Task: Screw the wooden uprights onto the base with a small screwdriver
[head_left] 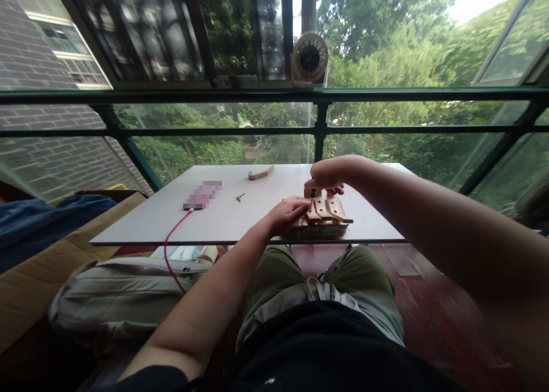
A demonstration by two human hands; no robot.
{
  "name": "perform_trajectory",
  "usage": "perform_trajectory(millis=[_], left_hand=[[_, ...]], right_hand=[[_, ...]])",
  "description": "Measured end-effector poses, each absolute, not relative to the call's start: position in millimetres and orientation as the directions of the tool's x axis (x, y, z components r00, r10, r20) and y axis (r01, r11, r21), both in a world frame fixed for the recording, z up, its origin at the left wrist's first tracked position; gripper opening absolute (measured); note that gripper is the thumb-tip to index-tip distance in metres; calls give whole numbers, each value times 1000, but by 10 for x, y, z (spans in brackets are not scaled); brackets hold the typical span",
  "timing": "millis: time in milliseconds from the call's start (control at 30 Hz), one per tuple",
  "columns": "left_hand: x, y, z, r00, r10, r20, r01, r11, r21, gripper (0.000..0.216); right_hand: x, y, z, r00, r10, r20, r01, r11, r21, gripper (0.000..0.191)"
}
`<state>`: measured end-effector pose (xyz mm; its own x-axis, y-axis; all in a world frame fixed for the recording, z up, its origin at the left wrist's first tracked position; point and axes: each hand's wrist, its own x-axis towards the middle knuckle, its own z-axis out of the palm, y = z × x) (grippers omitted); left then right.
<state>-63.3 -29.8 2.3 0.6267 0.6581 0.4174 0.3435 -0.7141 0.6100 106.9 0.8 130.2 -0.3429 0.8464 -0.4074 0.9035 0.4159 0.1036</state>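
Observation:
On the near edge of the white table lies a flat brown block [321, 230] that looks wrapped in clear plastic. Several curved pale wooden pieces [332, 209] with dark holes rest side by side on top of it. My right hand [328, 174] is closed around the dark handle of a screwdriver [313, 194], which points down at the leftmost wooden piece [313, 216]. From the left, my left hand [288, 213] presses its fingers together against that same piece, close to the screwdriver tip. The tip itself is too small to make out.
The white table [231, 223] also bears a hooked wooden piece [261, 173], a small dark metal part [240, 197] and a blurred-out phone [203, 194] with a red cable [171, 234]. A fan [309, 59] stands beyond the green railing [266, 95]. A pale bag [124, 295] lies lower left.

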Motion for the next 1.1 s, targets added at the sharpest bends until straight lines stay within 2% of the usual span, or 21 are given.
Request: perform_trajectory(millis=[100,200,333,467,567,667,767,833,933,1033,1100], left_hand=[[-520,-228,67,524,742,417,392,-645,656,46],[-382,-187,27,490,799,349,325,-539,777,46],[-293,-203,-63,396,848,352,361,-496,790,38],[-316,-237,-108,392,841,374,260,-491,831,35],[-336,-237,-126,374,847,378,274,-490,827,34],[-354,-224,-150,339,855,392,328,-498,803,35],[-381,-219,-173,331,838,434,330,-533,779,35],[-401,-221,-182,344,817,462,316,-565,763,34],[-425,-223,-188,352,799,487,294,-588,753,32],[-439,-225,-192,350,793,498,278,-596,753,32],[-443,-226,-200,351,786,508,262,-604,753,31]], right_hand=[[1093,-33,1333,-354,839,-412,904,420,79,58],[1108,-77,1362,-359,835,-417,905,420,62,55],[1097,-111,1372,-354,833,-424,909,413,52,56],[1084,-90,1323,-344,840,-420,920,391,28,58],[1100,-80,1272,-349,854,-387,924,383,13,55],[1149,-111,1246,-433,880,-197,894,446,28,46],[1201,-175,1278,-574,818,-41,818,575,20,49],[1207,-222,1331,-626,780,-10,780,626,6,48],[1163,-286,1423,-636,771,29,770,631,92,37],[1094,-343,1493,-635,773,14,765,626,155,26],[1061,-373,1521,-616,787,-32,777,614,139,23]])
